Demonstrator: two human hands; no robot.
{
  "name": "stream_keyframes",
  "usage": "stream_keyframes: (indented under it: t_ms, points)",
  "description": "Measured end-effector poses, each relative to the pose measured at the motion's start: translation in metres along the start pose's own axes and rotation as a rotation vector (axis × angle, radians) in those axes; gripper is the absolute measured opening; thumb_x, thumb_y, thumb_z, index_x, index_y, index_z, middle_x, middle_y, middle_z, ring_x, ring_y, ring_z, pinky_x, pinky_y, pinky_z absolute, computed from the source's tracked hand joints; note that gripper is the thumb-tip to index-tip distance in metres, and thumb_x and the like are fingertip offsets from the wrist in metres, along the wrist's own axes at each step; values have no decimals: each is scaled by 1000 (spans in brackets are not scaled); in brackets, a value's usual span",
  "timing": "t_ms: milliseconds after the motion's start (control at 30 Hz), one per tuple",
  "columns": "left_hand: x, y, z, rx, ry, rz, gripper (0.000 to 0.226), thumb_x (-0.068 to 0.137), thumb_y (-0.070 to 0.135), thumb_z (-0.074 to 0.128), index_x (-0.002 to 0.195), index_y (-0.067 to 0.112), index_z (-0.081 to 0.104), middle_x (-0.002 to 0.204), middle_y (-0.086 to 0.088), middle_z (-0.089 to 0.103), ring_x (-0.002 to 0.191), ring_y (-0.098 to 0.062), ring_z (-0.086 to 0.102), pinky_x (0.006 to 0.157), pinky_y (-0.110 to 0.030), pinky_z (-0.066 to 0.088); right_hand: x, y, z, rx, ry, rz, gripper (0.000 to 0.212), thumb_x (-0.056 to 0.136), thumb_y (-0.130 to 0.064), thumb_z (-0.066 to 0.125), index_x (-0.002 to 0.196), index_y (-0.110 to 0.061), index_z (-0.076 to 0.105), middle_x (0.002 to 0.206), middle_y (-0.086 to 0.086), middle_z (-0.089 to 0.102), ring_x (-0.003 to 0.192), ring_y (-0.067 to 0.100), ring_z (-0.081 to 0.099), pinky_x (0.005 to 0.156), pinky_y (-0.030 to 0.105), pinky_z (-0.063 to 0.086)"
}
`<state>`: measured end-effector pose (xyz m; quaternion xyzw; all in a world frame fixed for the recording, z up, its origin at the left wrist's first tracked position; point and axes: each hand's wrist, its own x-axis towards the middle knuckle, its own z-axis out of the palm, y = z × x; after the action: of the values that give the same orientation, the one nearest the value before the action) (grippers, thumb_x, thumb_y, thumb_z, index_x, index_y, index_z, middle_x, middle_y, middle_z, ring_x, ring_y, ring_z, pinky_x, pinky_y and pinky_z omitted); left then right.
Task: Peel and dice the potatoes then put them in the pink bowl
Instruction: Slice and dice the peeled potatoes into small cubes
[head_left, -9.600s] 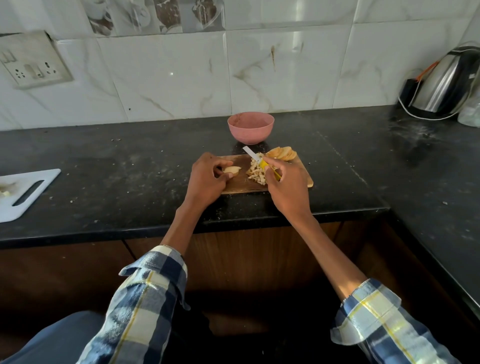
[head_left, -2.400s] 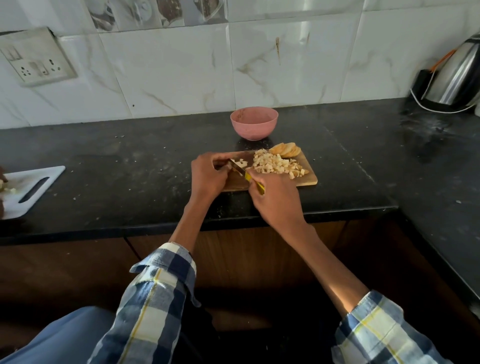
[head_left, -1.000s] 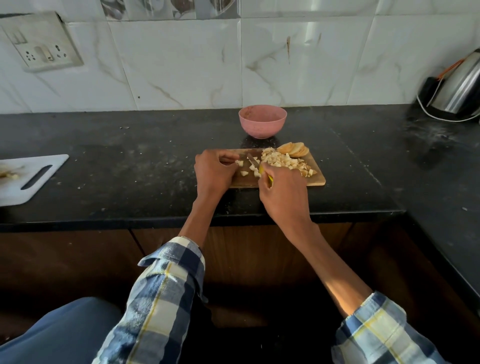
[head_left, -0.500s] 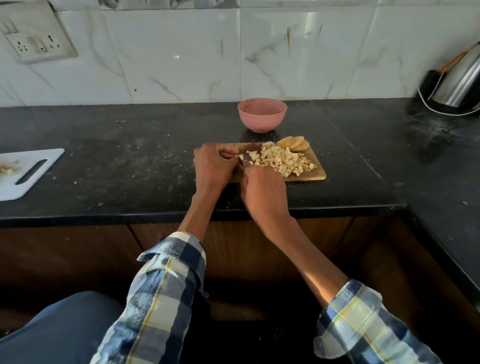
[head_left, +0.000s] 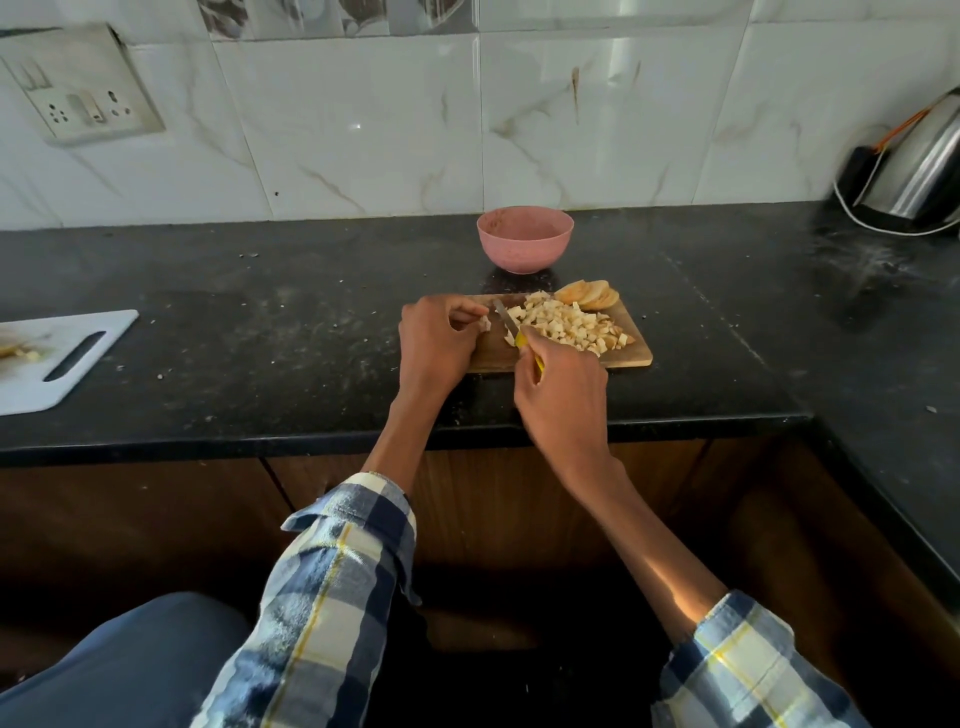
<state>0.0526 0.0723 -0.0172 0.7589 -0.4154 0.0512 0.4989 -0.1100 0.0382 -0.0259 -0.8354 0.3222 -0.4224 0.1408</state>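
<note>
Nearest: checked blue/white/yellow sleeves, cuffs rolled, both forearms bare, reaching over the counter (head_left: 260, 364) edge. Counter is black stone, matte, dusted with pale crumbs; wood cabinet fronts below it.

Right hand (head_left: 563, 387) curled round a yellow-handled knife (head_left: 511, 327); thin grey blade angles up-left from the fist, tip down by the dice. Left hand (head_left: 434, 340) just left of the blade, fingers curled, pinching a small pale potato bit (head_left: 484, 323) at its fingertips. Hands close together, blade between them.

Both work over a board (head_left: 631, 356): flat rectangular wood, light brown. Right of the blade, ahead of the right hand: dice (head_left: 563, 325), heap of small pale irregular cubes covering most of the board. At the board's far right corner: slices (head_left: 587, 293), a few round tan overlapping ones, still whole.

Just beyond the board, ahead of both hands: bowl (head_left: 524, 239), pink, round, matte, speckled; nothing visible inside it.

Far left of the left hand: white plastic board (head_left: 78, 358) with slot handle, scraps on it, partly cut off by frame edge. Far right: steel kettle (head_left: 919, 171), white cord. Back: glossy marbled tiles, socket plate (head_left: 83, 85) upper left.
</note>
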Motion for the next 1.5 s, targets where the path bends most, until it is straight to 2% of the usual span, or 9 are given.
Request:
stream_keyframes:
  t_ms: [100, 200, 400, 633, 733, 867, 1133, 1333, 1500]
  points:
    - [0, 1, 0, 9, 6, 23, 17, 92, 11, 75, 100, 25, 83, 95, 14, 78, 78, 16, 63, 95, -23, 56, 3, 2, 2, 17, 9, 32, 36, 100, -19, 65, 137, -15, 65, 94, -1, 76, 68, -1, 57, 63, 8, 38]
    - [-2, 5, -2, 2, 21, 40, 21, 96, 10, 71, 107, 24, 82, 104, 10, 78, 83, 14, 63, 95, -20, 56, 7, 5, 4, 43, -1, 42, 37, 101, -21, 64, 138, -17, 64, 103, -2, 77, 74, 0, 63, 65, 8, 42]
    - [-6, 28, 9, 53, -104, 99, 33, 108, 14, 51, 137, 7, 64, 143, -11, 63, 134, -21, 57, 112, -29, 39, 26, 20, -8, 204, 78, 52, 35, 103, -22, 62, 137, -14, 66, 103, -4, 77, 72, -3, 63, 64, 9, 48]
    - [6, 49, 37, -105, -255, -78, 45, 114, 39, 31, 114, 7, 63, 107, -1, 64, 98, -13, 57, 87, -31, 37, 101, 90, -20, 469, 228, 249, 28, 106, -28, 51, 93, -17, 73, 63, -12, 57, 52, 4, 46, 54, 28, 34]
    - [15, 52, 54, -98, -178, -151, 48, 114, 43, 28, 92, 10, 56, 84, 1, 57, 77, -11, 51, 78, -40, 43, 131, 112, -9, 589, 200, 426, 32, 107, -26, 49, 80, -23, 66, 75, -2, 64, 65, 4, 53, 66, 31, 40]
    - [16, 64, 70, -31, -142, -166, 50, 114, 41, 29, 73, 19, 50, 74, 3, 55, 70, -9, 51, 60, -32, 34, 142, 122, 7, 564, 38, 472, 32, 109, -25, 44, 92, -14, 69, 98, 2, 75, 85, 9, 64, 81, 35, 51]
    - [23, 71, 99, 5, -113, -146, 55, 104, 43, 48, 53, 20, 52, 55, 5, 56, 67, -22, 58, 70, -41, 44, 141, 127, 12, 583, -3, 457, 32, 109, -26, 44, 80, -21, 56, 86, -3, 78, 91, 16, 72, 91, 44, 54]
    - [30, 67, 94, 8, -181, -120, 46, 99, 32, 58, 54, 21, 54, 51, 7, 54, 58, -13, 52, 63, -35, 39, 138, 123, 10, 552, -18, 456, 34, 109, -25, 43, 77, -22, 52, 88, -2, 78, 90, 17, 71, 85, 41, 52]
    - [50, 70, 86, 35, -285, -45, 36, 88, 52, 70, 104, 21, 77, 94, 7, 76, 89, -12, 70, 86, -37, 56, 137, 123, 10, 544, -22, 438, 33, 109, -26, 45, 77, -21, 52, 89, -1, 77, 85, 18, 68, 72, 36, 47]
